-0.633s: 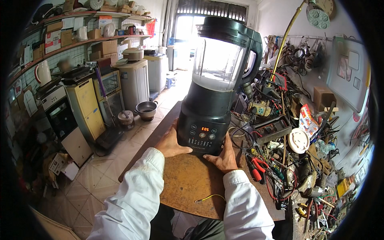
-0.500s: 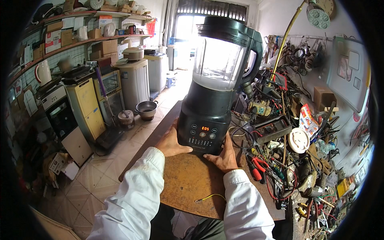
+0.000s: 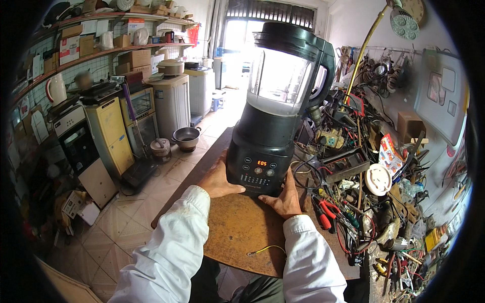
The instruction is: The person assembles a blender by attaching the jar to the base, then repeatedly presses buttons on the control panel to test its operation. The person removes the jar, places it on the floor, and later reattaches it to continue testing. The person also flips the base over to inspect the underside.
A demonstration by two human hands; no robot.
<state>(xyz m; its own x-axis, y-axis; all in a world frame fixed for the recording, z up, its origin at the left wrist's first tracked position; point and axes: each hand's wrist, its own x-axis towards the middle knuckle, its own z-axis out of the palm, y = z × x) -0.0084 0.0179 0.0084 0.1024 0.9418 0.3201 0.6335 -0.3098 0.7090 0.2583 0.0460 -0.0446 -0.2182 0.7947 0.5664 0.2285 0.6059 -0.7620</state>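
Note:
A black blender with a clear jug, black lid and side handle stands upright at the far part of a worn brown wooden board, with a lit orange display and buttons on its front. My left hand grips the lower left side of the base, thumb along the bottom front edge. My right hand holds the lower right side, its thumb at the bottom corner. A short yellow wire lies on the board below my right hand.
A heap of tools, cables and parts crowds the bench at right, under a yellow-necked lamp. Appliances and shelves of boxes line the left wall. A metal pot sits on the tiled floor. A bright doorway is straight ahead.
The blender and both my hands appear very slightly further right in the picture than half a second ago. My grip looks the same.

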